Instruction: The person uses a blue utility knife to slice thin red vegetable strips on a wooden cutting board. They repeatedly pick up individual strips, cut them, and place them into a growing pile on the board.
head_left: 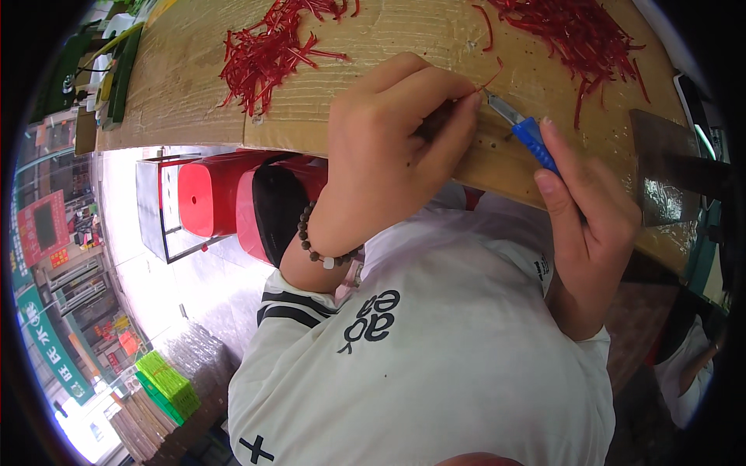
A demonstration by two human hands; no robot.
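Note:
My left hand (392, 128) is above the cardboard-covered table (388, 39), its thumb and forefinger pinched together on a thin red strip (492, 78) whose end pokes out past the fingertips. My right hand (590, 206) grips a small knife with a blue handle (536, 142), its metal blade pointing toward the left fingertips. Blade tip and strip lie very close together; whether they touch I cannot tell. Beyond my left hand is a loose pile of thin red strips (268, 58). A second red pile (579, 39) is at the far right, with a few stray strips around it.
Red stools (206, 198) stand beneath the table's left edge, one with a black item (273, 210) on it. A dark flat plate (667, 155) is at the table's right. Green crates (167, 384) and stacked cardboard (140, 427) sit at lower left. Another person's arm (695, 369) shows at lower right.

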